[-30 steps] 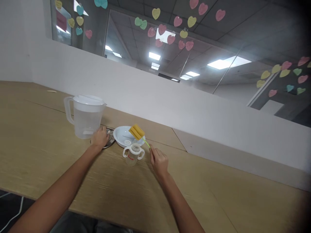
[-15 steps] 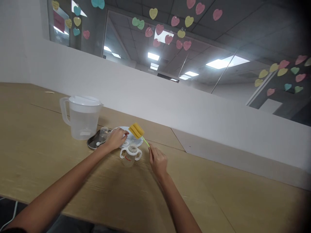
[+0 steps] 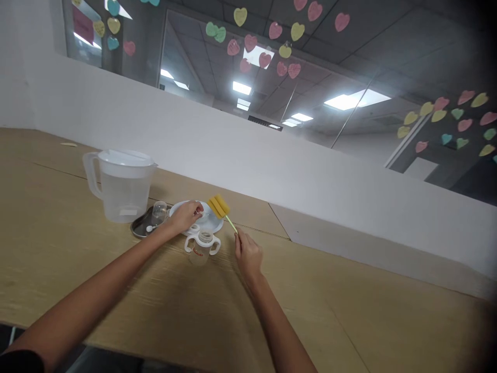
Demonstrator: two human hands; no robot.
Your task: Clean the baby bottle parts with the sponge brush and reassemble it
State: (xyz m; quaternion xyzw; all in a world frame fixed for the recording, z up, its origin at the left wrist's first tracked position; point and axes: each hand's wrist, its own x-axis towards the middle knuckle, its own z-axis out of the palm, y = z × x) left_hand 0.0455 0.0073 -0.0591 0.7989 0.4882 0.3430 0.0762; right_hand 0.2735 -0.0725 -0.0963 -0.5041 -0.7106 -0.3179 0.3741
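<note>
My right hand [image 3: 249,254] is closed round the thin light-green handle of a sponge bottle brush, its yellow sponge head [image 3: 218,206] raised to the upper left. Over a white plate [image 3: 213,224] is my left hand [image 3: 189,215], its fingers pinched together. Something small and pale may be between the fingertips, but I cannot make it out. Between my forearms a clear baby bottle [image 3: 199,255] with two white handles stands upright, uncapped. Behind it a small white ring [image 3: 194,228] lies by the near rim of the plate.
Left of the plate, a dark metal tray [image 3: 137,229] bears a small clear cup [image 3: 159,211] and a white-tipped piece [image 3: 149,228]. A large lidded pitcher [image 3: 126,191] stands behind the tray. The white wall [image 3: 217,150] borders the wooden table [image 3: 310,290] at the back.
My left hand has shifted slightly, and its fingertips now sit higher over the plate. My right hand still holds the brush. The whole view has moved a little, sliding things leftward.
</note>
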